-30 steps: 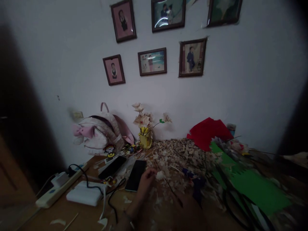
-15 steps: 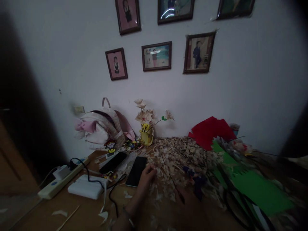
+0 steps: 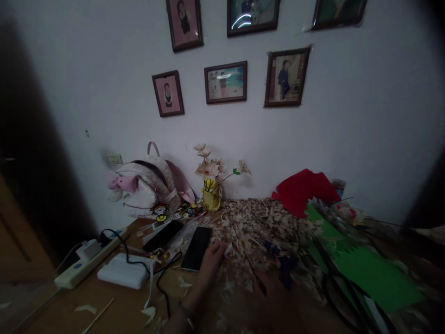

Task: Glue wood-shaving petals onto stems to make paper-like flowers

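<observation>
My left hand [image 3: 212, 260] is closed in a pinch on a small pale petal [image 3: 228, 249], just right of a black phone [image 3: 197, 248]. Across from it, my right hand [image 3: 266, 287] is in deep shadow, closed around the lower end of a thin dark stem [image 3: 250, 263]. The stem slants up and left over a heap of pale, dried-looking petals [image 3: 257, 218]. Beside the right hand lies a dark blue crumpled piece [image 3: 287, 266]. The right hand's fingers are only partly visible.
Large black scissors [image 3: 342, 287] lie over a green sheet [image 3: 375, 273] at right, with red material [image 3: 306, 192] behind. A yellow vase [image 3: 211, 198] of pale flowers stands by the wall. At left are a power strip [image 3: 90, 257], white power bank [image 3: 123, 270], second phone [image 3: 163, 235] and backpack [image 3: 149, 185].
My left hand has shifted slightly down, and the pale petal at its fingertips shows more clearly. My right hand and the stem have barely moved.
</observation>
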